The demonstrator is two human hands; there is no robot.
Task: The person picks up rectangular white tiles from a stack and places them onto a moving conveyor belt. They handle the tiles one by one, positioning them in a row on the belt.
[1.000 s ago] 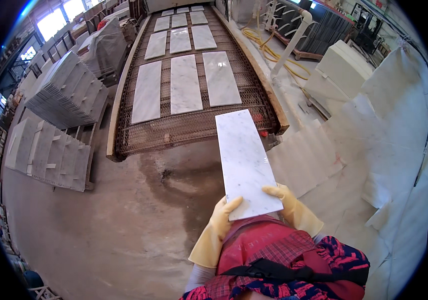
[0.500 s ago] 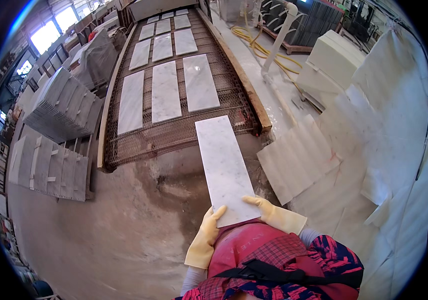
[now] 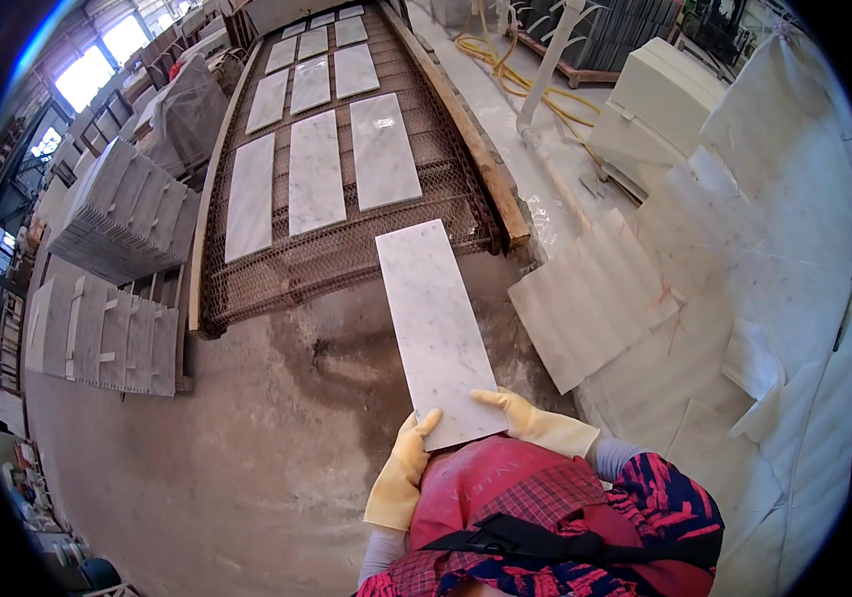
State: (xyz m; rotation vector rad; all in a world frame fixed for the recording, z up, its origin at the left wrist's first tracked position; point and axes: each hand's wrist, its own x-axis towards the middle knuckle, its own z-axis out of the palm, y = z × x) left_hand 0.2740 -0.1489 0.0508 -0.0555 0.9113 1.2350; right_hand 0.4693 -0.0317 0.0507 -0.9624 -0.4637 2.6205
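Both hands wear pale yellow rubber gloves and grip the near end of a long white marble tile [image 3: 438, 333] with faint grey veins. My left hand [image 3: 408, 463] closes on its near left corner, thumb on top. On the near right edge my right hand [image 3: 531, 418] has its thumb laid over the face; the fingers underneath are hidden. The tile points away from my body, its far end just short of the near right end of a mesh conveyor [image 3: 326, 284]. Rows of similar marble tiles [image 3: 317, 174] lie flat on that conveyor.
Wooden rails [image 3: 461, 129] edge the conveyor. At left stand stacks of grey stone tiles [image 3: 122, 214] on pallets. A flat pale sheet [image 3: 595, 298] lies right of the held tile. Farther right are a yellow hose [image 3: 506, 70], a cream block [image 3: 655, 99] and draped white sheeting [image 3: 784, 249].
The held tile sits slightly farther left and up in the picture, still in both hands. The conveyor and its tiles appear shifted slightly up and left as well.
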